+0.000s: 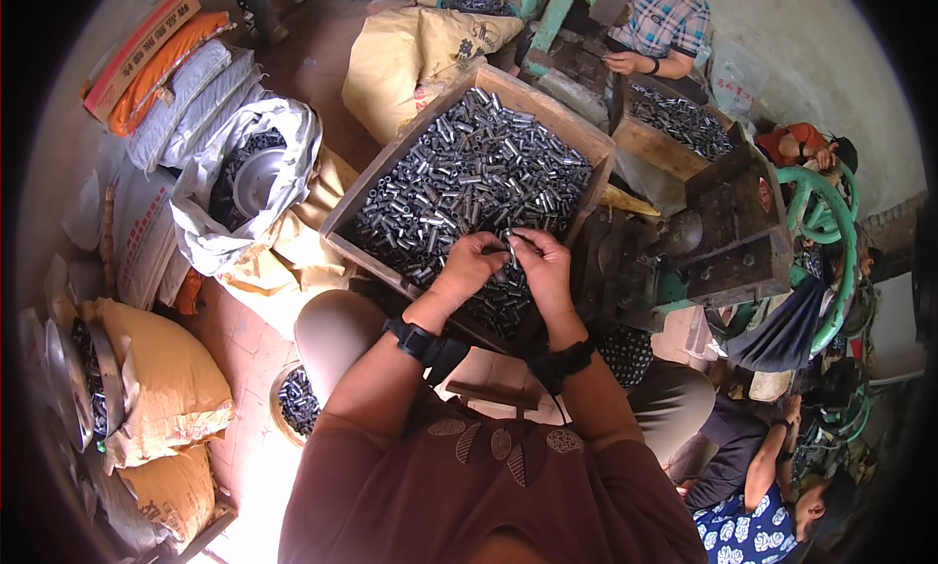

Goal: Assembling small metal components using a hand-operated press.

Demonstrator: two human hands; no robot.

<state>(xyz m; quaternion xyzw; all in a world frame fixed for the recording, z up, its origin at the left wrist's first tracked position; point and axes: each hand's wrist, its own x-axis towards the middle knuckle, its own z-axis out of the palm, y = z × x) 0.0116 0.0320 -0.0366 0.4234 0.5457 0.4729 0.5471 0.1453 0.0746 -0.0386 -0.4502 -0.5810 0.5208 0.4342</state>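
White sack (200, 227) is slumping, a bowl (256, 185) partly hiding its contents. Over the wooden box (586, 144), left hand (472, 266) is curling, grip unclear; right hand (543, 264) is pinching a small metal tube (509, 237), half-covered. Green wheel (851, 271) is obstructing far right.

A wooden box (552, 117) that carried a heap of small metal tubes (469, 173), a reddish paved floor (239, 354) where a round container (277, 398) and a bulky yellowish sack (386, 65) stood
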